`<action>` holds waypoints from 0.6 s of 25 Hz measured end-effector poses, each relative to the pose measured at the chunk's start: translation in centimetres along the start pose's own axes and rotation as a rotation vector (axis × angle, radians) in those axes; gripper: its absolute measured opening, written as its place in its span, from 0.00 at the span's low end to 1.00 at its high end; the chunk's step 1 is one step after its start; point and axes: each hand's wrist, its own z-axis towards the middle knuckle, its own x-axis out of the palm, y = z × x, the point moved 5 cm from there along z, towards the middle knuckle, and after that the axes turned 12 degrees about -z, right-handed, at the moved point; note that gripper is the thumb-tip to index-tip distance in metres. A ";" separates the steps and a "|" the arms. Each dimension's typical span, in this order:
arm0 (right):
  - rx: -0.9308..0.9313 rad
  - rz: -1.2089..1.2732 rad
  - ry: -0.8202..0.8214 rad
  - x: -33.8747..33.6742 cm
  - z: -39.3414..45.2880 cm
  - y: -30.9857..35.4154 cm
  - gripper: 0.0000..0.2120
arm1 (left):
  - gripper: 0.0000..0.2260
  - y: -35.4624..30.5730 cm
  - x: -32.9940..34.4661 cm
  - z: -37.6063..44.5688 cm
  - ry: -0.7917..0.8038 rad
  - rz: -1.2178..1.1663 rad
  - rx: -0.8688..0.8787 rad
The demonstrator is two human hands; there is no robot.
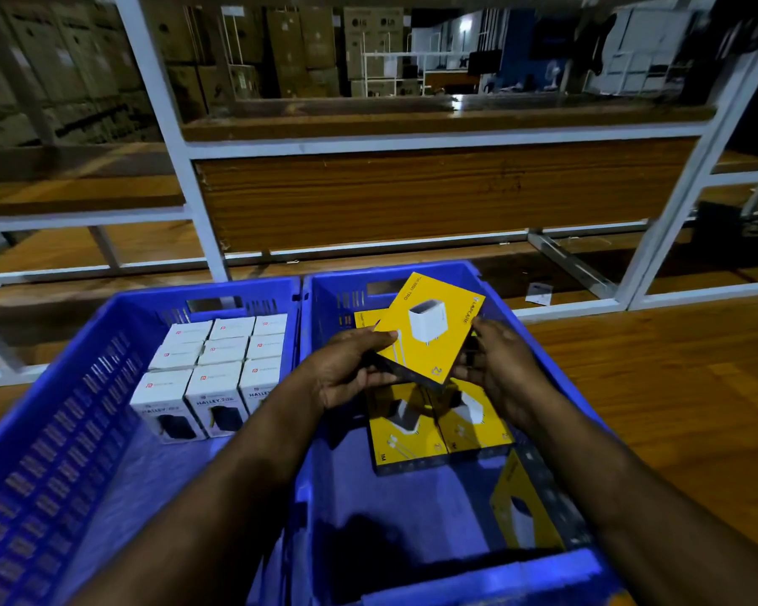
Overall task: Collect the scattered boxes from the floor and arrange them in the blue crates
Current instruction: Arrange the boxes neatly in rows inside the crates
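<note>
White boxes (219,369) fill the far end of the left crate (62,408). Over the right crate (478,575), the left hand (346,373) and right hand (499,369) both grip a yellow box (429,328), tilted, long axis running away, directly above the yellow row (438,422) it likely joins.

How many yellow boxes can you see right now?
5: one held above the right crate, two flat beneath it, one at the far wall, one leaning right. More may be hidden.
</note>
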 end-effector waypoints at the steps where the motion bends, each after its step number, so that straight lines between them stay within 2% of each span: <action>1: -0.009 -0.022 0.007 0.0 -0.1 0.0 0.12 | 0.10 0.0 -0.1 0.1 0.010 0.014 0.002; 6: -0.078 -0.022 0.002 0.0 0.2 0.2 0.14 | 0.08 0.4 0.3 -0.3 -0.026 0.190 0.026; 8: -0.065 -0.024 -0.022 0.0 0.4 -0.1 0.13 | 0.18 0.8 0.4 -0.2 -0.045 0.247 -0.001; 9: -0.067 -0.052 -0.008 0.2 0.1 -0.1 0.14 | 0.18 1.1 0.3 0.0 -0.038 0.259 -0.023; 10: -0.073 -0.126 0.014 0.2 0.1 -0.4 0.22 | 0.13 1.3 0.3 0.0 -0.040 0.276 -0.041; 12: -0.070 -0.447 0.122 0.5 -0.1 -1.3 0.47 | 0.07 1.6 0.6 -0.1 -0.062 0.342 -0.034; 13: -0.056 -0.670 0.196 0.8 -0.6 -1.6 0.53 | 0.07 1.8 0.6 0.1 -0.074 0.394 -0.014; 15: -0.038 -1.006 0.283 0.7 -0.8 -2.2 0.52 | 0.08 2.5 0.7 0.4 -0.048 0.582 -0.005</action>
